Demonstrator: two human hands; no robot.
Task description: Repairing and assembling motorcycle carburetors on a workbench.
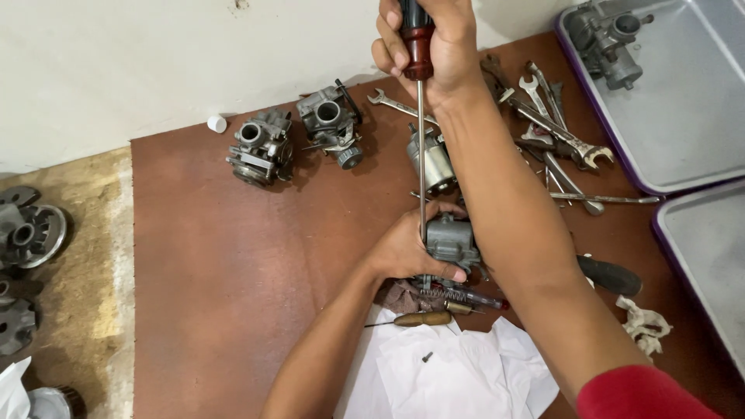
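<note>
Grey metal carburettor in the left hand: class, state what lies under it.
Under the grey metal carburettor, a spring and dark rag show on the brown board. The left hand covers the rest.

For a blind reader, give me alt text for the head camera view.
Right hand drives a long screwdriver down into a carburetor steadied by the left hand. Two more carburetors, wrenches and trays lie around.

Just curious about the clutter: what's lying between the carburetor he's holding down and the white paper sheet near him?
In the head view, a coil spring, a small brass part and a wooden-handled awl lie between the carburetor and the white paper.
</note>
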